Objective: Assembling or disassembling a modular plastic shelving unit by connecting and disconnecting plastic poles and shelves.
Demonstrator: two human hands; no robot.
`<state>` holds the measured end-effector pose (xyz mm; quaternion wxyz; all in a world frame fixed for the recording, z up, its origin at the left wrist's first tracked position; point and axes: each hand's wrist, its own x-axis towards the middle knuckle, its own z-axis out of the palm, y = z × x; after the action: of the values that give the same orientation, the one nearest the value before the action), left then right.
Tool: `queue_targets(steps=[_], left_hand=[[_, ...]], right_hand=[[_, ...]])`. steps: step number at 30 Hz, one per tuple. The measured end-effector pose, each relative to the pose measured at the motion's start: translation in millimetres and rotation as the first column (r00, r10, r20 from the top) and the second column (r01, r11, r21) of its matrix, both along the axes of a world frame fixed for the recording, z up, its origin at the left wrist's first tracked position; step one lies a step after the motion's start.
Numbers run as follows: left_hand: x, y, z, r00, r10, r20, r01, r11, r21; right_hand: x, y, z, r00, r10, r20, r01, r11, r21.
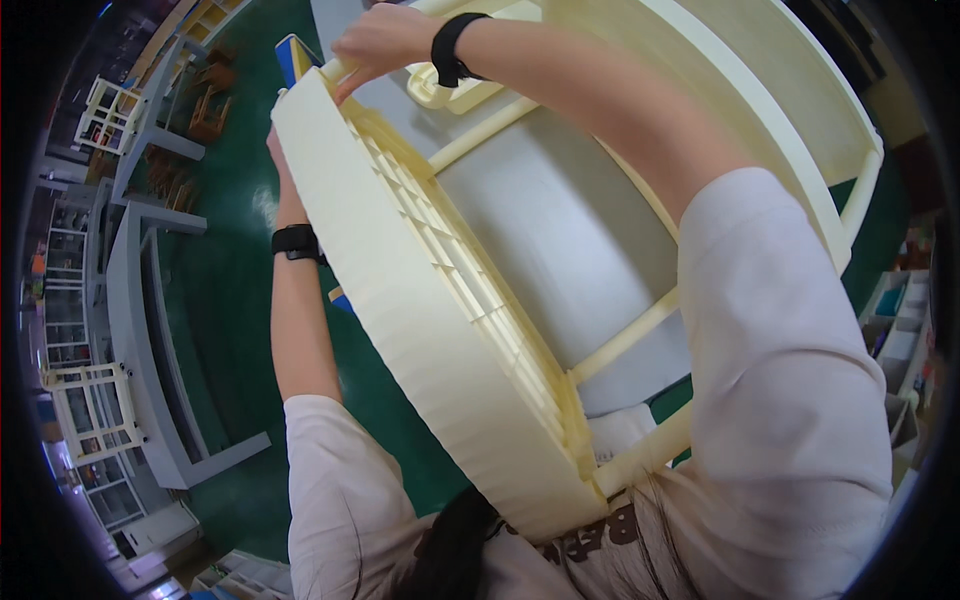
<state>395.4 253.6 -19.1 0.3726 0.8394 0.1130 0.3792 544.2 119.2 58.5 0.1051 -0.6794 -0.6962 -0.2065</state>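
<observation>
A cream plastic shelf panel stands tilted on its side in front of me, its near end against my shirt. Its smooth face is toward the left and its ribbed, grid-like side toward the right. Cream tubes run from the ribbed side to the right. My right hand is closed round the panel's far corner, with fingers bent over the inner side. Along the outer left edge near the far end is my left hand; the panel hides its fingers. A cream plastic fitting shows below my right wrist.
Larger curved cream panels rise at the right. Under the tubes lies a grey surface. A blue and yellow piece is beyond the far corner. Across the green floor stand grey table frames and cream racks.
</observation>
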Motion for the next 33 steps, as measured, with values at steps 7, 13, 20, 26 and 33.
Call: queue_targets(steps=[7,13,20,26,33], left_hand=[[-9,6,-7,0.998,-0.034,-0.058,0.034,0.999,-0.011],[-2,2,-13,0.990,-0.105,-0.093,0.102,0.994,-0.037],[12,11,-26,0.967,-0.203,-0.154,0.191,0.977,-0.092],[-1,29,-39,0.952,-0.231,-0.199,0.211,0.971,-0.116],[-13,24,-31,0.910,-0.293,-0.295,0.264,0.955,-0.134]], right_hand=[[-7,-9,7,0.899,0.192,0.393,-0.324,0.895,0.305],[-16,-89,64,0.932,0.289,0.219,-0.238,0.943,-0.233],[-140,-272,174,0.804,-0.559,0.203,0.515,0.484,-0.707],[-176,-446,94,0.351,-0.917,-0.190,0.934,0.357,0.003],[-187,-437,56,0.098,-0.580,-0.809,0.821,0.507,-0.264]])
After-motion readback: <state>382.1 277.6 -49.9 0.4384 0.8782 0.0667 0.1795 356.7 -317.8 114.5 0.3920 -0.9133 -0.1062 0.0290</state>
